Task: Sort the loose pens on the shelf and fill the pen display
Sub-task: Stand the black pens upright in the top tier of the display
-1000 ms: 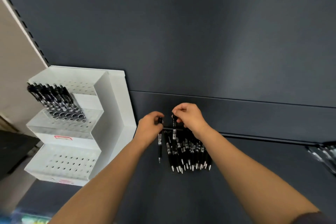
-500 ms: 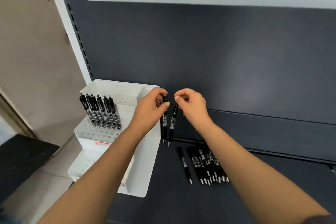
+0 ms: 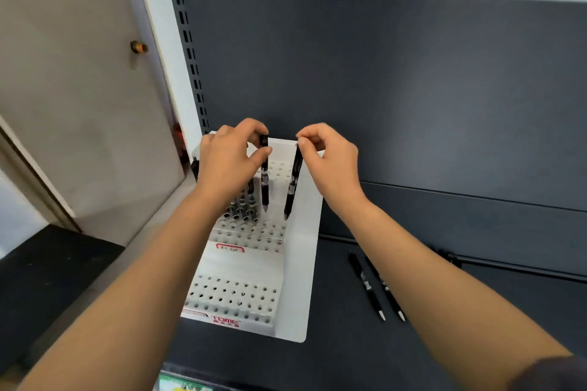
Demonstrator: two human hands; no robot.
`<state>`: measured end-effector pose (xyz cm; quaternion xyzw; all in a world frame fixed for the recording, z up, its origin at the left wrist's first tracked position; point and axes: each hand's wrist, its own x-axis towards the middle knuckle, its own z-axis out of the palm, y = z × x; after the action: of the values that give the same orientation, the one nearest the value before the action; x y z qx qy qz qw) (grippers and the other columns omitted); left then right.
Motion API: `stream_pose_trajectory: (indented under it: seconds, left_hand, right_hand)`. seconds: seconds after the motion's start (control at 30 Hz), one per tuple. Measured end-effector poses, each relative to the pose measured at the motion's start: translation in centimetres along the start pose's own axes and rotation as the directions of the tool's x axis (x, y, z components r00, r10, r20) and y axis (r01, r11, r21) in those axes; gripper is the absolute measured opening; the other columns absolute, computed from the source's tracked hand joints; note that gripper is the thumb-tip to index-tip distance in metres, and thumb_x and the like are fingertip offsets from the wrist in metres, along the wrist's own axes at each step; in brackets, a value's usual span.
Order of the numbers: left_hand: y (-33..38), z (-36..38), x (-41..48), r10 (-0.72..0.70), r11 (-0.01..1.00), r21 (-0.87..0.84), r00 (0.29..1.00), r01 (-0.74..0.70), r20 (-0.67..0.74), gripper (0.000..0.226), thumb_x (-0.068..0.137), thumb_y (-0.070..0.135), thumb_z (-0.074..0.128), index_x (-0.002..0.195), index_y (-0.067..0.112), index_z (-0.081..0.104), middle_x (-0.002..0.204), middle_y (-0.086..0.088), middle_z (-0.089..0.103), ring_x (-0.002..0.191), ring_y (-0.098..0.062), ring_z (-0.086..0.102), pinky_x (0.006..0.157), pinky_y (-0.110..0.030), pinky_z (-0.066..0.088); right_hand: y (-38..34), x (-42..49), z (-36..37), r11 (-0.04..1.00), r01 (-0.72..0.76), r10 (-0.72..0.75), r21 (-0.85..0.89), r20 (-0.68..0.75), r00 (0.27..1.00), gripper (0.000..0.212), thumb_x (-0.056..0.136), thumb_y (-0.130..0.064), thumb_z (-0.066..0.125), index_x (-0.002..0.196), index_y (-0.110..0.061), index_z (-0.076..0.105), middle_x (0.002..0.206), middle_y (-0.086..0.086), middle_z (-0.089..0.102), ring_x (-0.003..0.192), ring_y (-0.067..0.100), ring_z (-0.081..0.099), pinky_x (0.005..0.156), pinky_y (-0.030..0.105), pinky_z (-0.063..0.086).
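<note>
I am watching, over the remote feed, two hands hanging above the middle tier of the white pen display (image 3: 298, 263). The left hand (image 3: 230, 162) is pinching the top of a black pen (image 3: 264, 184) between thumb and forefinger, its tip pointing down just above the holes. The right hand (image 3: 330, 162) is pinching a second black pen (image 3: 292, 190), slightly tilted, beside the display's right wall. The hands are sitting near each other but apart. A cluster of pens (image 3: 241, 209) is standing in the tier under the left hand, and two loose pens (image 3: 368, 287) are lying side by side on the dark shelf (image 3: 349, 359), right of the display.
</note>
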<state>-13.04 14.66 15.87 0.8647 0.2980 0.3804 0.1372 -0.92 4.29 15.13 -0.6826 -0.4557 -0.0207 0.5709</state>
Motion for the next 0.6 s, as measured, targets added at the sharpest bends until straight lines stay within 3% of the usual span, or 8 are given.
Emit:
stream_pose_trajectory:
  seconds: [0.13, 0.27, 0.43, 0.6]
  left_hand:
    - [-1.0, 0.5, 0.5, 0.026, 1.0, 0.003, 1.0, -0.026, -0.001, 0.023, 0.088, 0.031, 0.062, 0.11, 0.026, 0.058, 0.087, 0.02, 0.055, 0.099, -0.015, 0.053, 0.097, -0.038, 0.028]
    - [-2.0, 1.1, 0.6, 0.073, 0.996, 0.042, 0.997, -0.074, 0.025, 0.024, 0.089, 0.033, 0.06, 0.113, 0.027, 0.057, 0.093, 0.015, 0.062, 0.102, -0.015, 0.051, 0.09, -0.03, 0.021]
    - [-3.0, 1.6, 0.3, 0.082, 0.996, 0.021, 0.995, -0.083, 0.065, 0.023, 0.09, 0.034, 0.058, 0.112, 0.029, 0.056, 0.097, 0.013, 0.066, 0.106, -0.014, 0.049, 0.092, -0.032, 0.021]
    - [-4.2, 1.8, -0.7, 0.075, 0.995, 0.054, 0.99, -0.082, 0.118, 0.022, 0.09, 0.033, 0.057, 0.111, 0.029, 0.059, 0.1, 0.013, 0.066, 0.111, -0.014, 0.047, 0.092, -0.034, 0.021]
  right_hand:
    - [-0.4, 0.3, 1.0, 1.0, 0.014, -0.012, 0.018, -0.084, 0.996, 0.013, 0.091, -0.01, 0.055, 0.089, -0.02, 0.064, 0.079, -0.016, 0.06, 0.078, 0.002, 0.058, 0.071, 0.015, 0.045]
    - [-0.3, 0.3, 2.2, 0.999, 0.013, -0.015, -0.05, -0.052, 0.999, 0.012, 0.092, -0.011, 0.054, 0.092, -0.017, 0.065, 0.084, -0.01, 0.063, 0.08, 0.005, 0.058, 0.074, 0.021, 0.048]
    - [0.0, 0.2, 3.4, 0.982, 0.034, -0.025, -0.185, 0.056, 0.998, 0.013, 0.092, -0.015, 0.054, 0.096, -0.016, 0.067, 0.085, -0.007, 0.065, 0.083, 0.014, 0.059, 0.077, 0.037, 0.05]
    - [0.3, -0.5, 4.3, 0.885, 0.163, -0.074, -0.437, 0.213, 0.974, 0.016, 0.094, -0.023, 0.052, 0.099, -0.023, 0.067, 0.091, -0.012, 0.068, 0.095, 0.015, 0.053, 0.073, 0.031, 0.042]
